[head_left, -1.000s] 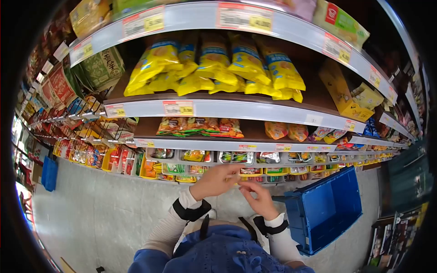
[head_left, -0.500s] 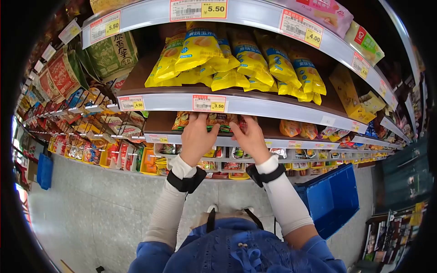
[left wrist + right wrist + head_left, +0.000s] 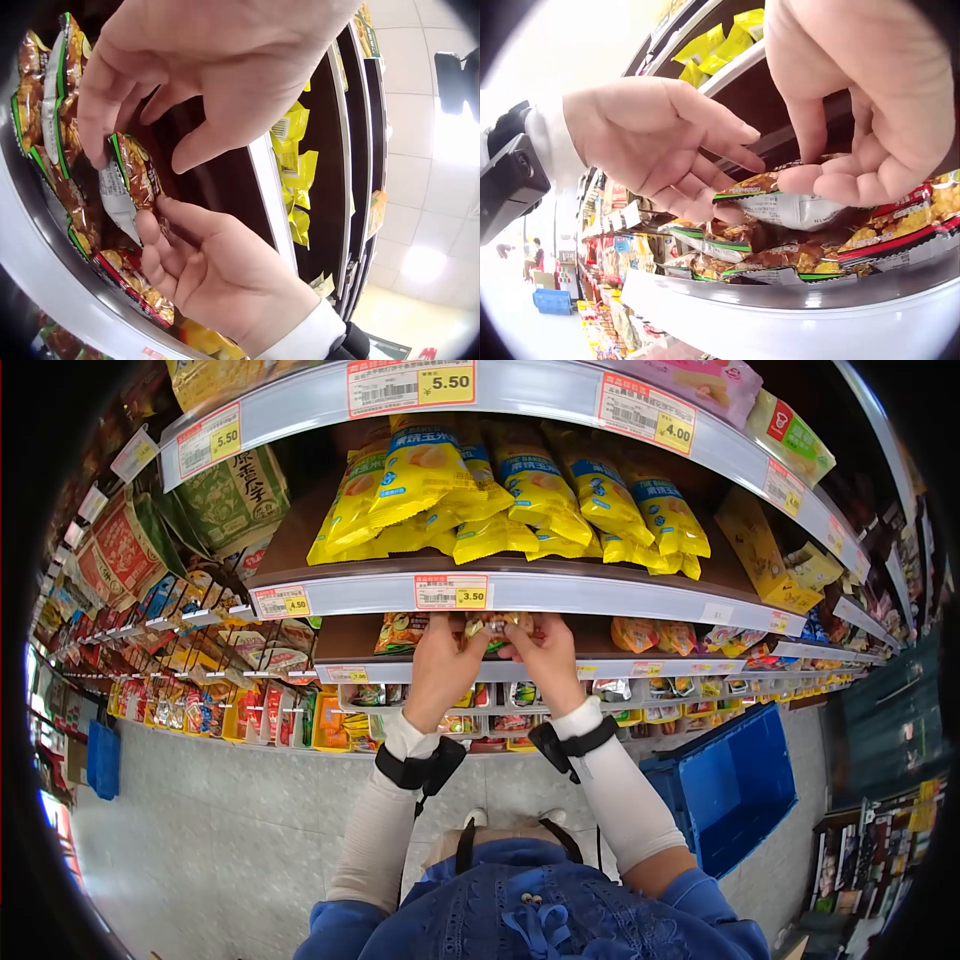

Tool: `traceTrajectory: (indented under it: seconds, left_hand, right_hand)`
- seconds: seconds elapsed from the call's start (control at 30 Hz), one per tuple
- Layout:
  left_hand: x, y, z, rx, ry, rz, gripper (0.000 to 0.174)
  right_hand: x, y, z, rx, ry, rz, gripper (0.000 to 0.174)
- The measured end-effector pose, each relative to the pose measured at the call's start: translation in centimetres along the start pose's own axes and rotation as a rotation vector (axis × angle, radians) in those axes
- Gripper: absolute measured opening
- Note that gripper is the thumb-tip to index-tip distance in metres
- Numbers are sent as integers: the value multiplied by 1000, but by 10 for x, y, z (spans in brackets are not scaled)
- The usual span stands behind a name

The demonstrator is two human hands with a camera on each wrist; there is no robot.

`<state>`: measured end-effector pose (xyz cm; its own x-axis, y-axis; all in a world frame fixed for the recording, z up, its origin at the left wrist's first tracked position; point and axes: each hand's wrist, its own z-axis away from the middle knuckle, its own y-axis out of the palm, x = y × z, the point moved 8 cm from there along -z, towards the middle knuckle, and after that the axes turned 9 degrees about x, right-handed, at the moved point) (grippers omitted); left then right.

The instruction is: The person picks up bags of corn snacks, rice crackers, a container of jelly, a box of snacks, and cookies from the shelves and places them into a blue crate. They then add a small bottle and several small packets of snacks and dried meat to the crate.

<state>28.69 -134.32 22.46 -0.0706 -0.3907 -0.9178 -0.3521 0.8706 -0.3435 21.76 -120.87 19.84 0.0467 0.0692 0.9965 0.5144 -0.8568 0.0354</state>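
Between the two hands, a brown snack packet with a green edge [image 3: 494, 623] [image 3: 136, 174] [image 3: 791, 211] is tilted up over others on the lower shelf. My right hand [image 3: 547, 666] [image 3: 225, 277] [image 3: 877, 105] pinches one end between thumb and curled fingers. At the other end, the loosely bent fingers of my left hand [image 3: 447, 672] [image 3: 217, 67] [image 3: 649, 135] touch the packet, its thumb held apart. Similar green-edged packets [image 3: 69, 112] [image 3: 705, 238] lie beside and below it, with a red-edged packet [image 3: 133, 283] [image 3: 907, 232] on the right-hand side.
Yellow bags [image 3: 540, 490] fill the shelf above, whose front edge [image 3: 600, 598] overhangs the hands. Below are trays of small packets [image 3: 515, 724]. A blue basket [image 3: 735, 790] stands on the floor at the right; another blue container [image 3: 102, 758] is far left.
Over the last second both hands rose from in front of the lower trays to the shelf of brown packets. Since half a second ago, one packet has been lifted and pinched by the right hand.
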Motion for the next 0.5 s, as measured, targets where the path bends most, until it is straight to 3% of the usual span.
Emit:
traceTrajectory:
  seconds: [0.03, 0.1, 0.13, 0.2, 0.5]
  left_hand:
    - [-4, 0, 5, 6, 2, -2, 38]
    - [4, 12, 20, 85, -179, 394, 48]
    - [1, 13, 27, 101, -181, 392, 48]
    - [7, 38, 45, 381, -372, 563, 52]
    - [-8, 147, 110, 788, -361, 518, 52]
  right_hand:
    - [9, -2, 11, -28, -72, -46, 38]
    - [14, -6, 37, -36, -42, -102, 43]
    - [13, -10, 51, -41, -13, -156, 48]
    - [11, -20, 78, -18, 15, -154, 50]
    - [-9, -100, 192, -53, 88, -101, 53]
